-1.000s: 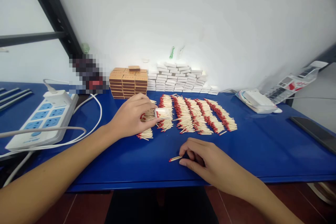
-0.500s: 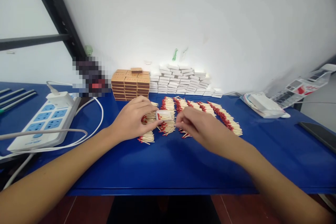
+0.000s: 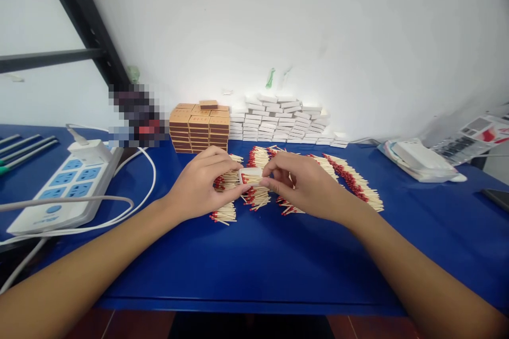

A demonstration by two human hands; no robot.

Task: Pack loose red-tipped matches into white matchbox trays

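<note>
My left hand (image 3: 204, 184) grips a small white matchbox tray (image 3: 252, 171) by its left end, between thumb and fingers. Some red-tipped matches (image 3: 250, 178) lie inside the tray. At the tray's right end, my right hand (image 3: 304, 183) is closed in a pinch on the ends of matches; its fingertips partly cover them. Under and behind both hands, rows of loose matches (image 3: 259, 158) lie on the blue table (image 3: 238, 259). Another row of matches (image 3: 356, 183) shows to the right of my right hand.
Brown matchboxes (image 3: 199, 127) are stacked against the wall, with a pile of white trays (image 3: 274, 122) beside them. A white power strip (image 3: 67, 185) and its cables (image 3: 153, 175) occupy the left. Plastic packets (image 3: 421, 160) lie at the right, near a dark flat object (image 3: 495, 197).
My right hand has moved left to the tray's right end, its thumb and fingers now at the matches there. My left hand still holds the tray. The camera view has shifted slightly.
</note>
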